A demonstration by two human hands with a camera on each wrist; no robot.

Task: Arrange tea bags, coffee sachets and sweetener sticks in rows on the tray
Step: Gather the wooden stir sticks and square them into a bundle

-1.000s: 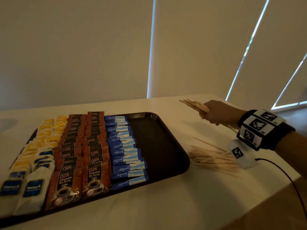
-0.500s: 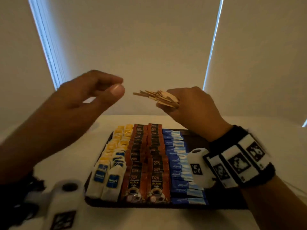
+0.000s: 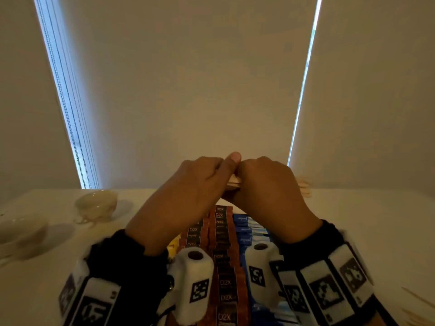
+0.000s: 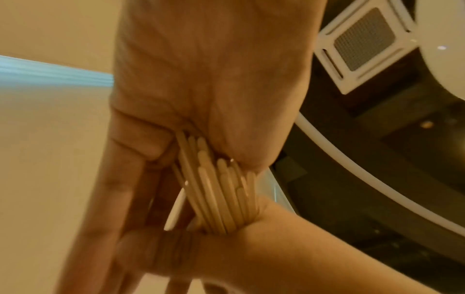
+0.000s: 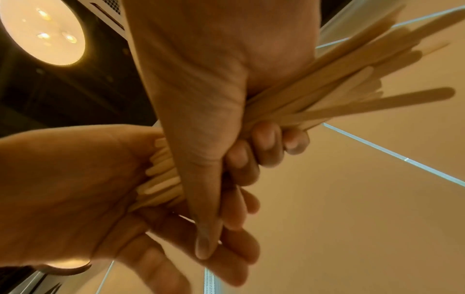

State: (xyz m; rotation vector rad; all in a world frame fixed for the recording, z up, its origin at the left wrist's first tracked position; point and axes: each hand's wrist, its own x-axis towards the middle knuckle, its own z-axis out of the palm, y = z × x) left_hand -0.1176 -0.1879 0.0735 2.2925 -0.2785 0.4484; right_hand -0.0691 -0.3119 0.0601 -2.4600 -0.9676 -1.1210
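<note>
My right hand (image 3: 266, 184) grips a bundle of wooden stirrer sticks (image 3: 304, 189) in its curled fingers, held in the air over the far end of the tray. My left hand (image 3: 197, 182) has its palm against the bundle's left ends (image 4: 219, 191), with fingers stretched out and thumb up. The sticks' other ends (image 5: 339, 89) fan out past the right hand. Below the wrists lie rows of brown coffee sachets (image 3: 222, 231), blue sweetener sticks (image 3: 247, 229) and a yellow tea bag (image 3: 174, 245). The tray itself is mostly hidden.
Two pale bowls (image 3: 96, 203) (image 3: 21, 234) stand on the white table at the left. Loose stirrers (image 3: 419, 309) lie on the table at the lower right. Closed blinds with bright gaps rise behind the table.
My right hand carried the stick bundle from the table's right side to above the tray. My left hand came in from the left and now meets the bundle's ends.
</note>
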